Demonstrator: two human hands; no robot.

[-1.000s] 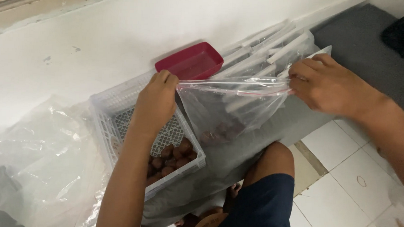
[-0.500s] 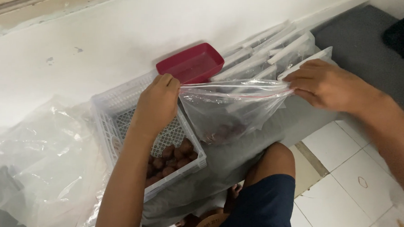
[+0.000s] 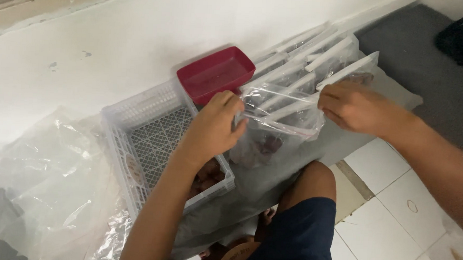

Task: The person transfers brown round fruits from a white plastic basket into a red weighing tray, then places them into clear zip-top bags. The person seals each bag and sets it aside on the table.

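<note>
While the person sits on the tiled floor (image 3: 394, 225) against the white wall (image 3: 142, 32), a big sheet of crumpled clear plastic (image 3: 41, 189) spreads at their left. Next to it stands a white slatted crate (image 3: 138, 126) with brown pieces in its near corner, and behind that a red tray (image 3: 216, 72) leans on the wall beside a row of filled clear bags (image 3: 318, 50).

The left hand (image 3: 210, 129) and right hand (image 3: 352, 106) hold a clear zip bag (image 3: 278, 127) between them, above the knee and just right of the crate, a few dark pieces in its bottom. Each grip is pressed together, pinching an end of the bag's top strip.

To seal it well, I'd judge the strip should be kept taut and level, fingers pressing along it so both tracks meet.

Against a second ago, the hands are closer together and the bag's mouth looks narrower, less widely stretched.
</note>
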